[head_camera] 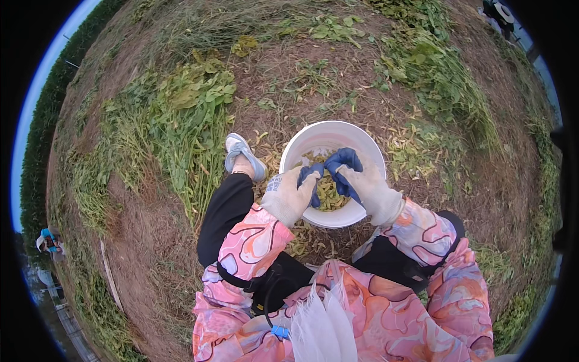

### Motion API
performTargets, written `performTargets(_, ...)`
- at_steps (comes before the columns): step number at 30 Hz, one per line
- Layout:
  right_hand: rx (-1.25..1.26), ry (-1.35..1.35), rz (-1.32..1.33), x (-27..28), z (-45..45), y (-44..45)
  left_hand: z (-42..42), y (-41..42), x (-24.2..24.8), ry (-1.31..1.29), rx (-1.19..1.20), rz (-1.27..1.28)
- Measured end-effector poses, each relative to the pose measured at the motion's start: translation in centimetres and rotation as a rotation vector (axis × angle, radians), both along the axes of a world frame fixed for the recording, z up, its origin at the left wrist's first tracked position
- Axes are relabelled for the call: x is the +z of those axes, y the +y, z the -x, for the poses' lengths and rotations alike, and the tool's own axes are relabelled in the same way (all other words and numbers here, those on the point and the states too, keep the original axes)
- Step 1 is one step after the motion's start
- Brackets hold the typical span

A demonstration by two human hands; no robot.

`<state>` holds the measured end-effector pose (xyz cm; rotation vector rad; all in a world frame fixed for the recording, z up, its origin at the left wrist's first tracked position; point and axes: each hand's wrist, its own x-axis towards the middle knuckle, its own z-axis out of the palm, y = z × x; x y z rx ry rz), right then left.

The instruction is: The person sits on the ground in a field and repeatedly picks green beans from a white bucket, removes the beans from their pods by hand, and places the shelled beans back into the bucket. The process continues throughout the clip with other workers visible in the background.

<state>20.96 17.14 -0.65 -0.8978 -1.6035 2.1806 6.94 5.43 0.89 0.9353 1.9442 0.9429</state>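
Note:
A white bucket [335, 129] stands on the soil between my legs, its bottom covered with yellow-green pods [334, 202]. Over its opening, my left hand [296, 188] wears a cream knit glove with blue-coated fingers, curled inward. My right hand [359, 178], gloved the same way, is bent towards it with the fingertips close to the left ones. The curled fingers hide whether anything small is pinched between them. Both hands are above the pods, within the bucket's rim or just over it.
Heaps of pulled leafy plants lie on the left [185, 122] and at the upper right [434, 77]. Loose pods [409, 154] litter the ground beside the bucket. My shoe [244, 156] is left of it. One person [50, 242] is far left, another [500, 18] far upper right.

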Motion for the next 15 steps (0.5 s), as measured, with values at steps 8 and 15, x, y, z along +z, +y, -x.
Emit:
performTargets(8, 0.093, 0.054, -0.009, -0.6, 0.3, 0.0, -0.1, -0.6, -0.1, -0.03, -0.047, 0.041)
performTargets(15, 0.149, -0.077, -0.085, -3.0, 2.0, 2.0, 2.6, -2.7, -0.1, 0.166, -0.312, 0.109)
